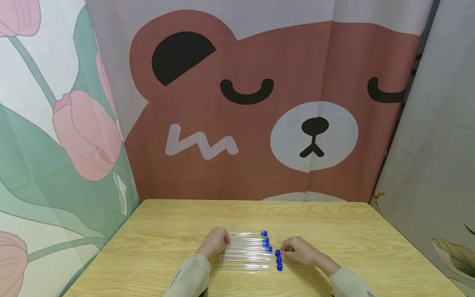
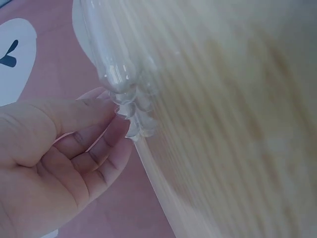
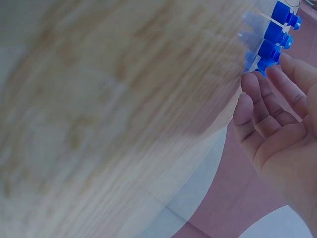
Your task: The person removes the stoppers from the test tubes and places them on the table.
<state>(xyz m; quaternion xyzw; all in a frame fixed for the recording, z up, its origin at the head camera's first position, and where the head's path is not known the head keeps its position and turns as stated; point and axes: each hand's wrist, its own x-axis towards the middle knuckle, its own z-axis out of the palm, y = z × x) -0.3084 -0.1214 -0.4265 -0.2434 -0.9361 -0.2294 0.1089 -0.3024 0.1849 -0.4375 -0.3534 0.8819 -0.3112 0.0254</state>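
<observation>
Several clear plastic test tubes (image 1: 246,259) lie side by side on the table, rounded ends to the left. The far ones carry blue caps (image 1: 269,249); the near ones are uncapped at the right end. My left hand (image 1: 217,240) pinches a tube's rounded end (image 2: 119,82) among the far tubes, thumb and fingertips close together there in the left wrist view. Three loose blue caps (image 1: 279,267) stand in a short column right of the tubes. My right hand (image 1: 299,250) has its fingertips right at the farthest loose cap (image 1: 278,252), fingers loosely bent and apart.
A light wooden table (image 1: 178,218) carries everything. Behind it hangs a curtain (image 1: 259,173) with a brown bear print, and a tulip-patterned curtain (image 1: 74,206) hangs at the left. A pale curtain (image 1: 426,165) hangs on the right side.
</observation>
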